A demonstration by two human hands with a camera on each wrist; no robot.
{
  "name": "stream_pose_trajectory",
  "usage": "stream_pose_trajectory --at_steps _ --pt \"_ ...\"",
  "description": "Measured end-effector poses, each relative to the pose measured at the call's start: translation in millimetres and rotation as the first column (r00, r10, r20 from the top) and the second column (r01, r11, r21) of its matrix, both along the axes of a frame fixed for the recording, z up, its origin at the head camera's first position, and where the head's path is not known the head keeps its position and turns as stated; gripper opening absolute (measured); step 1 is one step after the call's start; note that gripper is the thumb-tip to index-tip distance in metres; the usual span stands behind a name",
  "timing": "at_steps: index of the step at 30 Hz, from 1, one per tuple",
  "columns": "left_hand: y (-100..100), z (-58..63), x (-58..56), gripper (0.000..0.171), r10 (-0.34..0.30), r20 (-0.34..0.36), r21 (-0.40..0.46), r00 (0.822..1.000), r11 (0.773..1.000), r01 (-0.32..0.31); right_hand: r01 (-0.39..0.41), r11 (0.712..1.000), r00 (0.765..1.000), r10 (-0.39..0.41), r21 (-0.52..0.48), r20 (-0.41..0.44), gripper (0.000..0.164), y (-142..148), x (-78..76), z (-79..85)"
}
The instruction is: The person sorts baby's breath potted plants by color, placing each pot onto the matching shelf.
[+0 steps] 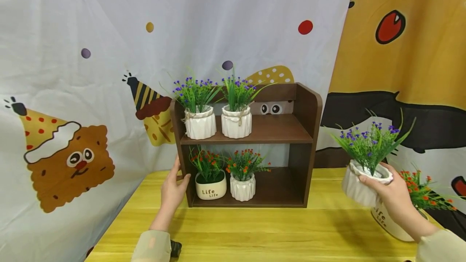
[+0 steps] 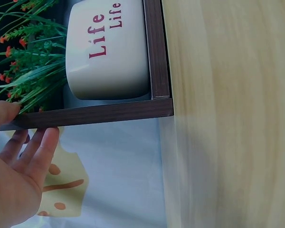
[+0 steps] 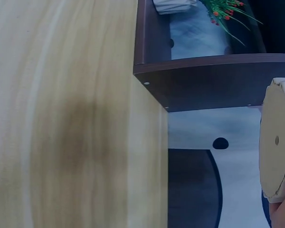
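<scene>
A small dark brown two-tier shelf (image 1: 255, 203) stands on the wooden table. My left hand (image 1: 174, 189) holds its left side panel, thumb at the front edge and fingers along the outside, as the left wrist view shows. On the upper tier are two white fluted pots with purple flowers, a left one (image 1: 200, 124) and a right one (image 1: 236, 122). Below sit a cream "Life" pot (image 1: 211, 187) and a white fluted pot (image 1: 242, 189), both with red flowers. Right of the shelf, my right hand (image 1: 395, 193) grips a flowerpot (image 1: 358, 185) with purple flowers, raised and tilted; its flat base (image 3: 275, 140) faces the right wrist camera.
Behind my right hand another cream "Life" pot (image 1: 391, 225) with red flowers stands on the table (image 1: 255, 233), partly hidden. A small black object (image 1: 176, 248) lies beside the left sleeve. A cartoon-printed cloth (image 1: 218, 19) hangs behind the shelf.
</scene>
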State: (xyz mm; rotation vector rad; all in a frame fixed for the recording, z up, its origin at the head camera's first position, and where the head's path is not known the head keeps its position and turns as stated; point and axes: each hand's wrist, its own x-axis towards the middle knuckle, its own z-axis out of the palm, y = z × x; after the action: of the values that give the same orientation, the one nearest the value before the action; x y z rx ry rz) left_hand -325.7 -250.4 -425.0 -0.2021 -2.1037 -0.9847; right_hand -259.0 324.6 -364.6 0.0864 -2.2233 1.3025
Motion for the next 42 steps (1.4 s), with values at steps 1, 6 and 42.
stream_pose_trajectory --at_steps 1,6,42 --pt "-0.1 0.0 -0.1 0.086 -0.001 0.001 0.001 1.000 1.000 0.001 -0.006 1.000 1.000 0.006 -0.006 -0.008 0.056 -0.3 -0.6 1.4" --pt "0.4 0.0 0.1 0.086 -0.006 0.008 0.010 1.000 1.000 0.006 -0.019 1.000 1.000 0.019 -0.024 -0.012 0.056 -0.4 -0.9 7.9" --pt "-0.1 0.5 1.5 0.085 0.008 0.032 0.011 0.999 1.000 -0.008 -0.331 0.886 0.942 0.291 -0.325 -0.166 0.053 -6.3 2.9 60.6"
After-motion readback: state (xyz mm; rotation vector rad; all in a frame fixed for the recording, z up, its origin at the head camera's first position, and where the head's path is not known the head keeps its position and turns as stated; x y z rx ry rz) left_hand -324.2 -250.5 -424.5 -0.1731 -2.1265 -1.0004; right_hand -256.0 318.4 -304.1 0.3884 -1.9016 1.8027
